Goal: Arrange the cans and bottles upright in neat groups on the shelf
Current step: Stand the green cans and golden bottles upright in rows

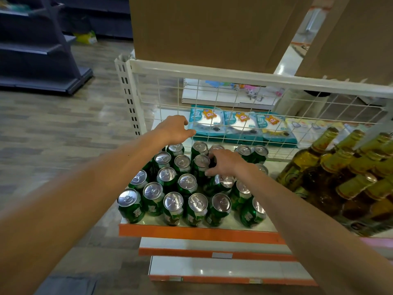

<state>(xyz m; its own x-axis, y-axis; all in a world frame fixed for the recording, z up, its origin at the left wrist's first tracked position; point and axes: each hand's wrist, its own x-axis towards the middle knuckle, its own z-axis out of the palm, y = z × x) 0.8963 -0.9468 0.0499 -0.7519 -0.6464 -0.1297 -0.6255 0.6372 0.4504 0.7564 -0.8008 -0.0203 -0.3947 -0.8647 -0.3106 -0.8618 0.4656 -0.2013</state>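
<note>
Orange-edged shelf (200, 232), front rows of green cans (173, 207) standing upright, tops up, packed close. One can (225, 181) leans just beside the right hand (225, 162), whose fingers curl round a middle can (213, 163), mostly hidden. Brown bottles (319, 165) crowd the right side, necks up. Left hand (174, 129) hovers over the back-left cans, fingers loosely curled, holding nothing. Wire mesh (234, 99) behind, teal packets (240, 126) beyond it.

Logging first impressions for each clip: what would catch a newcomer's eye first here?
A crowd of green cans fills the orange-edged shelf at the centre. The right hand grips one can in their midst, while the left hand hovers over the back row. To the right, amber bottles cluster.
</note>
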